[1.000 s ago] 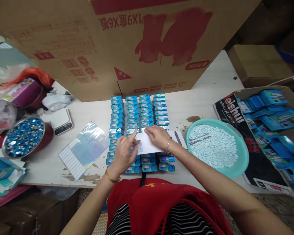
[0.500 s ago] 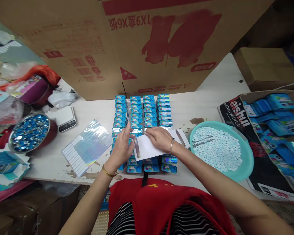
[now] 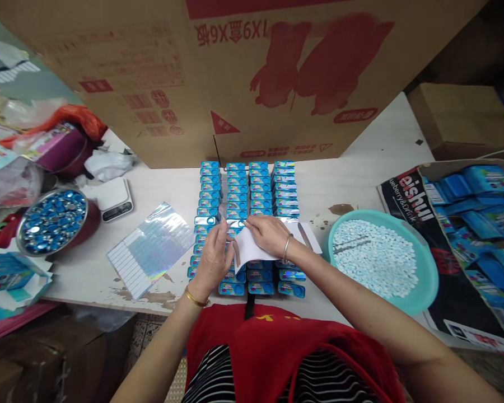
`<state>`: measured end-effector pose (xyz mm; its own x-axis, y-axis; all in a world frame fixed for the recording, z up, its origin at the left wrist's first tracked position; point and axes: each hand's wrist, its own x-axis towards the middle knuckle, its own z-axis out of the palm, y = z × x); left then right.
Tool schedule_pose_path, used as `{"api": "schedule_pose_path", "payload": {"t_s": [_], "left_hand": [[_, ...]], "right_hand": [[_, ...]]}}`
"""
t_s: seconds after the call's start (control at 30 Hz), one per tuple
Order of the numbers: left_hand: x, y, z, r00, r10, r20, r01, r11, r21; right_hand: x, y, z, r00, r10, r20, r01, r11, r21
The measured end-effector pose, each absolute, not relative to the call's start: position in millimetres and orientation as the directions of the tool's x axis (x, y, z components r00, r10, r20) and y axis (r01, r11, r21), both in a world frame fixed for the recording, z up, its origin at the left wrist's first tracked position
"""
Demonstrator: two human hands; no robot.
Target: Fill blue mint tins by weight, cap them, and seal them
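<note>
A white backing sheet (image 3: 252, 250) with a narrow shiny strip at each end lies across rows of small blue tins (image 3: 236, 196) on the table. My right hand (image 3: 269, 235) presses on the sheet and grips it, fingers over its upper edge. At the sheet's left end, my left hand (image 3: 216, 254) has thumb and fingers closed on the edge, which curls upward there. Any small sticker between those fingertips is too small to make out. Tins under both hands are partly hidden.
A large carton (image 3: 235, 84) stands behind the tins. On the left are a holographic label sheet (image 3: 151, 243), a small white scale (image 3: 116, 200) and a bowl of blue tins (image 3: 54, 221). A turquoise basin of pale tablets (image 3: 428, 280) and a box of blue packs (image 3: 491, 190) sit right.
My left hand has come down and in to the sheet's left end, its fingers closing. That end of the sheet now bends upward. My right hand stays on the sheet.
</note>
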<state>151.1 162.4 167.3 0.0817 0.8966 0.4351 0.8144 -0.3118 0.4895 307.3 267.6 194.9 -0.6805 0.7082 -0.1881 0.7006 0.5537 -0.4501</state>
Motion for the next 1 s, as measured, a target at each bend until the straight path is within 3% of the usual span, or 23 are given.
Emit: {"api": "schedule_pose_path", "payload": {"t_s": [0.27,0.43,0.53,0.6,0.7,0.77,0.87,1.0], "left_hand": [[146,156,171,0.035,0.886,0.462,0.811,-0.295,0.504],[144,151,175,-0.09,0.878,0.47,0.763,-0.242,0.599],[144,148,184,-0.251,0.854,0.455,0.665,-0.19,0.723],[145,147,192,-0.35,0.849,0.395,0.549,-0.155,0.821],[150,144,204,-0.411,0.873,0.262,0.345,-0.117,0.931],[156,143,210,-0.389,0.905,0.175,0.23,-0.089,0.969],[170,140,212,-0.322,0.942,0.089,0.13,-0.05,0.99],[200,132,201,-0.212,0.977,0.004,0.066,0.011,0.998]], "right_hand": [[299,266,194,-0.713,0.681,-0.166,0.687,0.632,-0.358],[289,274,188,-0.711,0.689,-0.143,0.69,0.644,-0.33],[281,286,179,-0.69,0.716,-0.107,0.696,0.616,-0.369],[280,290,173,-0.664,0.747,-0.02,0.657,0.572,-0.491],[289,278,165,-0.578,0.814,0.058,0.425,0.361,-0.83],[301,259,161,-0.535,0.841,-0.078,0.237,0.06,-0.97],[324,222,158,-0.55,0.77,-0.322,0.079,-0.336,-0.939],[362,180,160,-0.447,0.815,-0.368,-0.054,-0.436,-0.898]]}}
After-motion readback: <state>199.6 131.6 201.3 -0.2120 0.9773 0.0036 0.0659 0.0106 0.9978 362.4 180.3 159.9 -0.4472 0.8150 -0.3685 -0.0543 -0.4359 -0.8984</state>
